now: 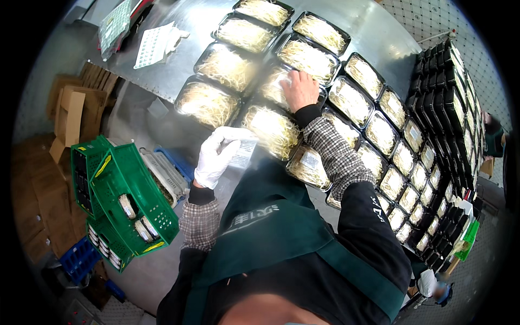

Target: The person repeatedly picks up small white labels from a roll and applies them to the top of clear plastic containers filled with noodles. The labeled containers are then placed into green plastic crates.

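Note:
My left hand point(217, 156), in a white glove, pinches a strip of printed white labels point(245, 153) between thumb and fingers. It is left of a film-wrapped black tray of bean sprouts point(270, 130). My bare right hand point(301, 90) lies palm down on another wrapped sprout tray point(273, 87), its fingertips on the film near a pale patch, perhaps a label. Rows of similar trays cover the steel table around it. A labelled sprout tray point(310, 162) lies near my right forearm, and others farther right carry labels too.
White label sheets point(153, 45) and a plastic-bagged bundle point(113, 28) lie on the steel table point(195, 24). Green crates point(134, 195) holding a few packs stand at the left beside cardboard boxes point(77, 109). Tall stacks of black trays point(438, 93) rise at the right. A person point(430, 284) is at the lower right.

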Action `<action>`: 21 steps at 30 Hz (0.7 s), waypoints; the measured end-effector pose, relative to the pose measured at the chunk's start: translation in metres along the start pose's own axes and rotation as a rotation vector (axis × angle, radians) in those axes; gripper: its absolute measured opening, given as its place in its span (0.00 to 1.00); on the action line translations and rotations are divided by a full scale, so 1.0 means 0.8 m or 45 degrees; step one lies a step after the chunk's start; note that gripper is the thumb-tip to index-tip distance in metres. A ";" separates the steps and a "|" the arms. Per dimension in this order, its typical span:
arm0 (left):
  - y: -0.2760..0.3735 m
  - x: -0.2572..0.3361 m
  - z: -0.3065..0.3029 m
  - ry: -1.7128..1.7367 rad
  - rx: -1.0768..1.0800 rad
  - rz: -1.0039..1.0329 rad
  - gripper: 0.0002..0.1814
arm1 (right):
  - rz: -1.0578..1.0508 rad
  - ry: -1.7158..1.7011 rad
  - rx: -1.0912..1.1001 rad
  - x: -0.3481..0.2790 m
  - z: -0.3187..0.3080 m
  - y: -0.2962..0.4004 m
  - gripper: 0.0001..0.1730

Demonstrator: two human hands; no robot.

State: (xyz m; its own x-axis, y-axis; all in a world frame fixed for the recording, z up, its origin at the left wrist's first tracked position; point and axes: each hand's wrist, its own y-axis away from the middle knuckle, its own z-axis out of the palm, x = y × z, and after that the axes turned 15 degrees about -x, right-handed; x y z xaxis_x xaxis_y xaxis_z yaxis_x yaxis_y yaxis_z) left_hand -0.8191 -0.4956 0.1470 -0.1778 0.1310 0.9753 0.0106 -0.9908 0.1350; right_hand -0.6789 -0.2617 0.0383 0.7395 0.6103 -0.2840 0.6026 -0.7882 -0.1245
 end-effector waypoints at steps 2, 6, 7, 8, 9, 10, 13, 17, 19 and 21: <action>-0.017 0.000 0.007 -0.040 0.075 -0.022 0.12 | 0.015 -0.089 0.031 -0.007 -0.010 -0.001 0.18; -0.045 -0.027 0.018 -0.058 0.295 -0.130 0.05 | -0.071 -0.565 0.029 -0.020 -0.031 0.030 0.17; -0.052 -0.029 0.014 -0.260 0.292 -0.174 0.05 | 0.163 -1.099 -0.534 -0.043 -0.081 0.038 0.16; -0.059 -0.029 0.007 -0.463 0.289 -0.215 0.05 | -0.062 -1.516 -0.732 -0.036 -0.060 0.051 0.15; -0.062 -0.034 0.001 -0.664 0.292 -0.256 0.06 | -0.048 -1.790 -0.974 -0.056 -0.099 0.060 0.12; -0.063 -0.038 0.004 -0.387 0.327 -0.203 0.08 | -0.101 -1.756 -0.990 -0.059 -0.109 0.066 0.10; -0.065 -0.022 0.002 -0.645 0.078 -0.137 0.08 | -0.148 -1.563 -0.844 -0.030 -0.091 0.047 0.09; -0.064 0.011 0.002 -0.367 -0.036 -0.256 0.10 | -0.007 -0.429 -0.009 0.071 -0.037 -0.069 0.15; -0.063 0.019 0.003 -0.090 -0.027 -0.241 0.14 | 0.049 -0.170 -0.008 0.082 -0.027 -0.098 0.13; -0.066 0.048 0.018 0.209 0.050 -0.191 0.16 | 0.011 0.082 0.088 0.085 -0.007 -0.102 0.13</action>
State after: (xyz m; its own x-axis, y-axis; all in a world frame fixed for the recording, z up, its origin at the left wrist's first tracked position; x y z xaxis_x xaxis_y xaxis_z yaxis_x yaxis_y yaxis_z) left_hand -0.8119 -0.4374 0.1796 -0.3380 0.2660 0.9027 0.0097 -0.9582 0.2860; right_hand -0.6758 -0.1554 0.0348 0.7638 0.6054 -0.2239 0.5756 -0.7958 -0.1880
